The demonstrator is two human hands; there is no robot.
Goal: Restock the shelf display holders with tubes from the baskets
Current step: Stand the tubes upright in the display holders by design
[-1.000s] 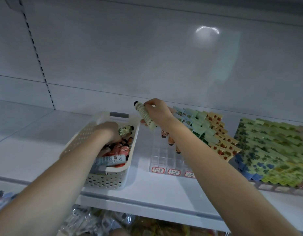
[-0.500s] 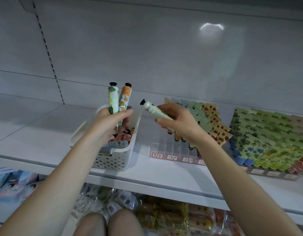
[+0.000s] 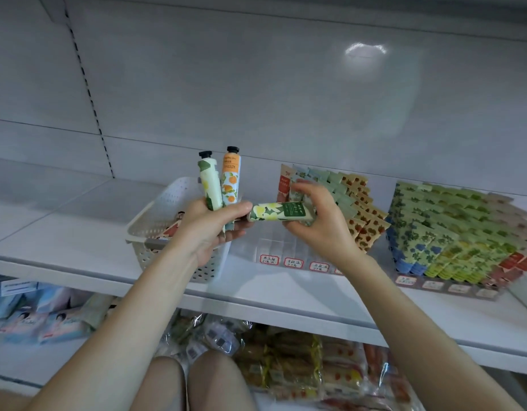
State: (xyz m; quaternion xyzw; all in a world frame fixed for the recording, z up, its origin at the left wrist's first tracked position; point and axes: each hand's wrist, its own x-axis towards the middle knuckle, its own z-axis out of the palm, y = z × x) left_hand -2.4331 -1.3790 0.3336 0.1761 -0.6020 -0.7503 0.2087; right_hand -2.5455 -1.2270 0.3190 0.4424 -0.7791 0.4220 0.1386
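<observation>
The basket stands on the shelf at the left, with a few tubes showing inside it, so stock remains to move. Just right of it and above its rim, the left hand is clamped on two tubes held upright, caps up: a pale tube with green leaves and an orange tube, side by side and touching. The thumb reaches toward the third tube; whether it touches it I cannot tell.

The right hand pinches that green tube between fingers and thumb, lying level, above the clear holder. None of the three tubes is in a slot yet.

The holder's left columns, behind the front labels, look empty, while its right columns are packed with tubes. This holder looks roughly half filled, and the gap on its left side is the work left.

Further right, a second holder looks full, row on row of green, blue and red tubes, so that one seems done.
</observation>
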